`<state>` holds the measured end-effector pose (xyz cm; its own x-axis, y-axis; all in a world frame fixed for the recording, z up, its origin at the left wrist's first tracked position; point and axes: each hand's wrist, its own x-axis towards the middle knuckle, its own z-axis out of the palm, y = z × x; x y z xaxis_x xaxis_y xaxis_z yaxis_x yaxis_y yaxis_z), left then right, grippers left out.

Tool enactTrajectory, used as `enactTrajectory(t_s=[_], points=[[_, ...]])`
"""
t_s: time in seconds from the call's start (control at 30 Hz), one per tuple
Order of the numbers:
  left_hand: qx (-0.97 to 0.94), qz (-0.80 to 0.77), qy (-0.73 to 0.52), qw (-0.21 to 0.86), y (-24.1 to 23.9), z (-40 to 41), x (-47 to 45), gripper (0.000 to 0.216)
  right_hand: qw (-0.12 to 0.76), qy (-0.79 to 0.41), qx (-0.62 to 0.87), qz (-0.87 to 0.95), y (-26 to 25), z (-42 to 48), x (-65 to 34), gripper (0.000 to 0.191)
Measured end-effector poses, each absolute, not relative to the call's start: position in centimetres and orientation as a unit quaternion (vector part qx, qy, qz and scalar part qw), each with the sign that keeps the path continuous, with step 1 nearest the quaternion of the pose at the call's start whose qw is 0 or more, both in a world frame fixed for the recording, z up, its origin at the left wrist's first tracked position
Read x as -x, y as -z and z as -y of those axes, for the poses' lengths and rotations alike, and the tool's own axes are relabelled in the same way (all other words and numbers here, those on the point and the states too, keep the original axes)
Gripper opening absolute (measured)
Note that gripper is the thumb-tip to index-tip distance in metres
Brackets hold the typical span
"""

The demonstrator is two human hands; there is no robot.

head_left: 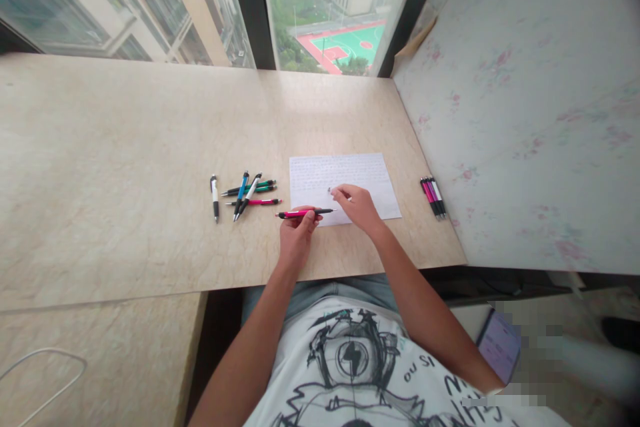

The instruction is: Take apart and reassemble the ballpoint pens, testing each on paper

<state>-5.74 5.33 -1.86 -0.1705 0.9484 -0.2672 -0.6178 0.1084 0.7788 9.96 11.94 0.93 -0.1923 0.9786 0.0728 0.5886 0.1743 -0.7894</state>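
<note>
My left hand is closed round a pink and black ballpoint pen, held level with its thin tip pointing right. To the right of that tip, my right hand is closed in a pinch over the paper. A small dark and silvery piece shows at its fingertips, too small to name. Beneath both hands lies a sheet of paper with lines of writing on its upper part. Left of it is a loose pile of pens, among them a blue pen, a green pen and another pink pen.
A white pen lies apart at the left of the pile. Several pink, purple and white pens sit side by side at the table's right edge, near the flowered wall. Windows border the back of the table.
</note>
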Motion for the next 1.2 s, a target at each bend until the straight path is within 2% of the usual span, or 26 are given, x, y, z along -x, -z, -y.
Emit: enactTrajectory(t_s=[0.07, 0.13, 0.37, 0.63, 0.83, 0.93, 1.2], points=[[-0.220, -0.433, -0.630, 0.606, 2.1, -5.3, 5.7, 0.026, 0.308, -0.407, 0.531, 0.677, -1.2, -10.6, -10.3, 0.041], [-0.255, -0.453, -0.615, 0.593, 2.3, -5.1, 5.7, 0.026, 0.291, -0.467, 0.503, 0.667, -1.5, -9.5, -10.5, 0.046], [-0.321, -0.455, -0.565, 0.610, 2.2, -4.7, 5.7, 0.029, 0.298, -0.482, 0.512, 0.645, -2.1, -7.7, -11.1, 0.031], [-0.234, -0.408, -0.602, 0.645, 1.2, -5.0, 5.5, 0.026, 0.327, -0.461, 0.533, 0.629, -1.9, -7.4, -12.1, 0.019], [-0.201, -0.411, -0.617, 0.640, 1.4, -5.2, 5.6, 0.026, 0.322, -0.500, 0.544, 0.592, -2.0, -6.7, -14.1, 0.023], [-0.188, -0.409, -0.623, 0.639, 1.4, -5.3, 5.7, 0.028, 0.342, -0.466, 0.585, 0.569, -1.4, -6.5, -15.1, 0.025], [-0.196, -0.413, -0.612, 0.646, 1.4, -5.3, 5.6, 0.029, 0.358, -0.265, 0.633, 0.634, 0.7, -9.1, -12.8, 0.017]])
